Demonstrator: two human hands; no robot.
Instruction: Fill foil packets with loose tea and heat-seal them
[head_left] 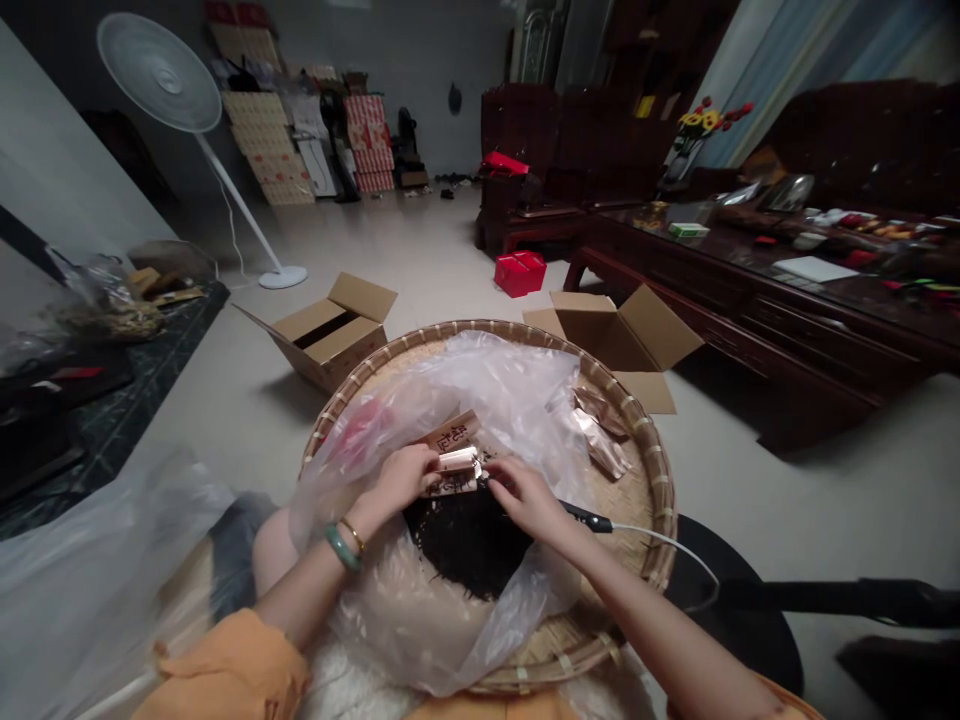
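**Paper packet (457, 462) held over the leaves**

The left hand (401, 478) is curled shut on the packet's near end. The right hand (526, 497) is closed around a corded black tool (586, 516), its fingertips at the packet's other end. Below them, a dark heap of loose leaves (465, 545) sits in a clear plastic bag (499, 385) on a woven bamboo tray (654, 480). Copper foil pouches (600, 440) lie to the right.
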